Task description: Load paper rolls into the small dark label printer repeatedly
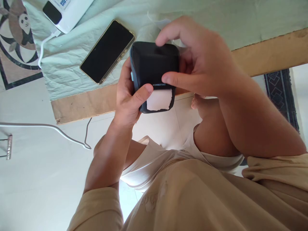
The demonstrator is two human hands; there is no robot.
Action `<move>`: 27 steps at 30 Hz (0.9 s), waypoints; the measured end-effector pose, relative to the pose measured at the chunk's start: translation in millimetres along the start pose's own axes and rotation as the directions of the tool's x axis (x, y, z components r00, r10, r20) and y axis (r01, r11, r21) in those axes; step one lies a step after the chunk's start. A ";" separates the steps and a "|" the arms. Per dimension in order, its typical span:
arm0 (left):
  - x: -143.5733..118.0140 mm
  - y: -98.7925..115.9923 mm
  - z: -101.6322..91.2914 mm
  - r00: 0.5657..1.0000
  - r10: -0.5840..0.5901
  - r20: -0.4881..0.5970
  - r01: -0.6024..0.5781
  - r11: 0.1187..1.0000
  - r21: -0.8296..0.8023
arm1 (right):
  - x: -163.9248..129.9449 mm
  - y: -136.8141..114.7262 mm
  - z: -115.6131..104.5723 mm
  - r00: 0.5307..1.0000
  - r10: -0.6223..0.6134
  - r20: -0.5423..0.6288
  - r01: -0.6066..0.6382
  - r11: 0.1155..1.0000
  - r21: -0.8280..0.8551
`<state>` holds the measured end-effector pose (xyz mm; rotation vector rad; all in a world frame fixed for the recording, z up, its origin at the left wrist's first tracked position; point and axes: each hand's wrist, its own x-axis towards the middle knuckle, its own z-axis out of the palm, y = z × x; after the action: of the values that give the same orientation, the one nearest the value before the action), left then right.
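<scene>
A black label printer [154, 62] with NIIMBOT lettering is held up just past the table's near edge. A white piece of label paper [158, 100] with a ragged edge shows at its near end. My left hand [126, 99] is closed around the printer's left side, its thumb pressing beside the paper. On the opposite side, my right hand [204, 61] grips the printer. Its thumb lies near the lettering and its bent index finger is at the far edge; the other fingers are partly hidden behind the casing.
A phone [107, 51] lies face up on the green cloth [64, 75], left of the printer. Farther left is a white device [69, 16] with a dark display and a plugged-in white cable [42, 48]. The table's wooden edge [84, 104] runs below the hands.
</scene>
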<state>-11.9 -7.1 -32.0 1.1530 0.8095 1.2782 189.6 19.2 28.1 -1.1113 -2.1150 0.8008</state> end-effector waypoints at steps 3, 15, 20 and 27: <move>-1.8 0.8 2.6 0.999 -0.019 -0.028 0.020 1.000 0.010 | 0.5 -1.0 2.8 0.997 0.040 0.064 -0.041 0.999 0.023; 0.9 8.7 7.1 0.981 -0.185 -0.050 0.186 0.982 0.016 | 3.4 -0.8 6.5 0.999 0.013 0.037 -0.012 0.999 -0.033; 4.1 14.0 13.7 0.976 -0.216 -0.031 0.207 0.961 -0.185 | -2.8 -2.0 7.5 0.993 -0.102 -0.053 0.095 0.989 -0.115; 2.9 25.0 19.1 0.939 -0.306 -0.155 0.280 0.945 -0.169 | -3.6 -3.9 9.2 0.987 -0.141 -0.070 0.133 0.984 -0.118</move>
<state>-0.7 -10.1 -2.6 0.7737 0.9666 1.1782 182.5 12.2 24.3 -1.0241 -2.1668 0.5703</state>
